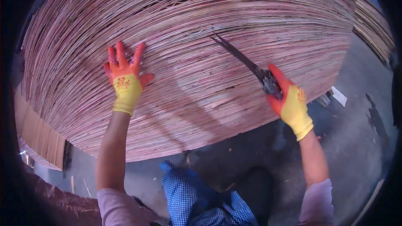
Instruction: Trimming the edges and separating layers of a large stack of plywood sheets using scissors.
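Note:
A tall stack of thin wooden sheets (pixel 201 81), pinkish along the edges, fills most of the view in front of me. Against its layered side rests my left hand (pixel 125 73), in a yellow and orange-red glove, with its fingers spread and nothing held. My right hand (pixel 289 102), gloved alike, grips a long dark blade-like tool (pixel 240 56) by its greyish, lumpy handle. The tool points up and left, and its narrow far end splits into two points near the sheet edges. Whether those points touch the sheets, I cannot tell.
More stacked sheets (pixel 372 29) stand at the far right, and a lighter brown stack (pixel 39 129) at the left. A white scrap (pixel 339 96) lies on the grey floor (pixel 343 142). Blue checked cloth (pixel 184 190) hangs at my front. Dark reddish sheeting (pixel 63 199) lies at the lower left.

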`<move>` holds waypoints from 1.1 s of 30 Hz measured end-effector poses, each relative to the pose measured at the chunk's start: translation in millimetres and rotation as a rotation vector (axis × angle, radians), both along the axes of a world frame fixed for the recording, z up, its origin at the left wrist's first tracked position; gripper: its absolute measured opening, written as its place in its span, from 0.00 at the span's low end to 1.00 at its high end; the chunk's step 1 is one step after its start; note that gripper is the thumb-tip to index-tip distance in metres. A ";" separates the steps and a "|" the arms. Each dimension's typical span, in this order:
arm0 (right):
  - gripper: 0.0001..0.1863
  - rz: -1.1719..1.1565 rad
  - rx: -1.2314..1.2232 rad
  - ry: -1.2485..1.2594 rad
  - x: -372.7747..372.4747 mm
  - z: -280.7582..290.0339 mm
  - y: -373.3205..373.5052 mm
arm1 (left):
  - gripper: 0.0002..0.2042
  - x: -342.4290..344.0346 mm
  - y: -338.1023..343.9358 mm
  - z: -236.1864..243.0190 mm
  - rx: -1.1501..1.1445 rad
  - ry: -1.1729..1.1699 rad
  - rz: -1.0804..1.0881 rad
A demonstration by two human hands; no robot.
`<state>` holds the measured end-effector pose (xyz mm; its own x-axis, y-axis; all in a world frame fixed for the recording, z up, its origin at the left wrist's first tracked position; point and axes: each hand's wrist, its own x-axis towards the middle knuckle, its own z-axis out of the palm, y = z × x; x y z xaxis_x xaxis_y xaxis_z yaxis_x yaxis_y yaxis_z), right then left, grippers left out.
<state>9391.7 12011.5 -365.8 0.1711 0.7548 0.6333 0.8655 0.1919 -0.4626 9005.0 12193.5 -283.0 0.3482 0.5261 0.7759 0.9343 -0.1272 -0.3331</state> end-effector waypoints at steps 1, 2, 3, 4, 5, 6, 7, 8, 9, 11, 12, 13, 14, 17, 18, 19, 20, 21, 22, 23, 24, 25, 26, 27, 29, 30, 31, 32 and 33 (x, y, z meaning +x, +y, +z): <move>0.41 -0.027 -0.028 -0.052 -2.6 13.6 -1.5 | 0.54 -0.4 -1.1 0.7 -0.003 -0.007 -0.009; 0.41 -0.034 -0.034 -0.059 -5.8 24.1 -1.2 | 0.54 -2.0 -1.7 -0.5 -0.009 -0.014 -0.010; 0.40 -0.072 -0.044 -0.115 -9.5 35.0 -1.8 | 0.53 -3.7 -3.8 1.3 -0.010 -0.016 -0.011; 0.40 -0.111 -0.054 -0.171 -13.1 44.6 -2.2 | 0.53 -5.0 -6.2 3.0 -0.011 -0.019 -0.017; 0.40 -0.121 -0.062 -0.171 -14.5 50.4 -1.0 | 0.53 -3.1 -5.1 2.2 -0.028 -0.023 -0.010; 0.39 -0.152 -0.102 -0.202 -15.7 55.1 0.4 | 0.53 -1.8 -3.6 1.0 -0.044 -0.026 -0.002; 0.38 -0.182 -0.144 -0.232 -17.1 59.4 1.6 | 0.53 -1.2 -1.4 -0.6 -0.050 -0.023 -0.012; 0.36 -0.213 -0.193 -0.246 -21.0 67.4 -0.6 | 0.53 -1.6 -1.8 0.0 -0.048 -0.024 -0.007; 0.36 -0.223 -0.197 -0.246 -21.1 69.0 -1.1 | 0.54 -1.9 -2.0 0.6 -0.046 -0.024 -0.003; 0.35 -0.177 -0.135 -0.229 -20.7 68.5 -1.0 | 0.54 -3.2 -3.5 1.5 -0.042 -0.024 -0.014; 0.35 -0.183 -0.141 -0.228 -22.5 70.7 -2.6 | 0.53 -3.6 -3.9 1.4 -0.035 -0.023 -0.015; 0.35 -0.195 -0.176 -0.229 -25.7 75.6 -5.7 | 0.53 -3.3 -4.2 1.2 -0.040 -0.022 -0.022; 0.34 -0.207 -0.208 -0.231 -28.0 79.7 -8.0 | 0.53 -2.6 -5.4 2.5 -0.045 -0.022 -0.004; 0.33 -0.159 -0.150 -0.246 -26.8 82.2 -9.2 | 0.53 -5.6 -2.4 3.2 -0.061 -0.021 0.004; 0.33 -0.164 -0.155 -0.247 -27.1 83.7 -8.3 | 0.52 -6.3 -1.4 2.6 -0.069 -0.022 0.000; 0.33 -0.167 -0.157 -0.242 -27.9 85.7 -6.9 | 0.52 -5.5 -1.8 1.6 -0.073 -0.023 -0.005; 0.33 -0.169 -0.157 -0.239 -28.5 87.2 -5.7 | 0.53 -4.5 -1.9 0.7 -0.041 -0.022 -0.015; 0.33 -0.172 -0.160 -0.242 -29.0 88.3 -6.4 | 0.53 -3.8 -1.8 0.4 -0.007 -0.021 -0.024; 0.33 -0.200 -0.166 -0.272 -29.5 90.2 -7.7 | 0.53 -3.9 -1.1 1.0 -0.009 -0.024 -0.027; 0.32 -0.224 -0.173 -0.302 -30.7 92.0 -7.6 | 0.53 -5.7 -0.2 1.2 -0.011 -0.015 -0.016; 0.32 -0.224 -0.175 -0.305 -31.9 97.6 -8.5 | 0.53 -7.1 0.5 1.5 -0.013 -0.006 -0.005; 0.32 -0.246 -0.199 -0.370 -33.2 106.7 -10.5 | 0.53 -7.6 0.4 1.4 -0.016 -0.009 -0.005; 0.32 -0.268 -0.223 -0.433 -34.6 113.7 -11.5 | 0.53 -8.2 -0.2 0.8 -0.014 -0.001 -0.005; 0.32 -0.268 -0.226 -0.433 -34.1 118.6 -11.2 | 0.53 -8.9 -0.2 0.3 -0.013 0.008 -0.005; 0.32 -0.266 -0.212 -0.518 -31.6 126.2 -11.4 | 0.53 -9.5 0.9 -0.1 -0.003 0.008 -0.016; 0.33 -0.269 -0.223 -0.538 -34.5 127.9 -12.6 | 0.53 -9.5 1.8 -1.0 0.010 0.009 -0.026; 0.33 -0.271 -0.229 -0.539 -34.3 127.6 -13.2 | 0.53 -10.5 3.0 -2.7 0.005 0.008 -0.030; 0.34 -0.256 -0.228 -0.550 -33.2 128.7 -13.5 | 0.54 -12.9 4.3 -2.0 0.022 0.013 -0.039; 0.34 -0.240 -0.228 -0.560 -33.0 130.2 -13.5 | 0.54 -14.8 4.9 -1.5 0.038 0.018 -0.049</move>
<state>9358.8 11998.0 -235.6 0.0419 0.8626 0.5041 0.9942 -0.0861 0.0647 8990.2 12198.4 -284.5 0.3866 0.4779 0.7887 0.9212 -0.1596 -0.3549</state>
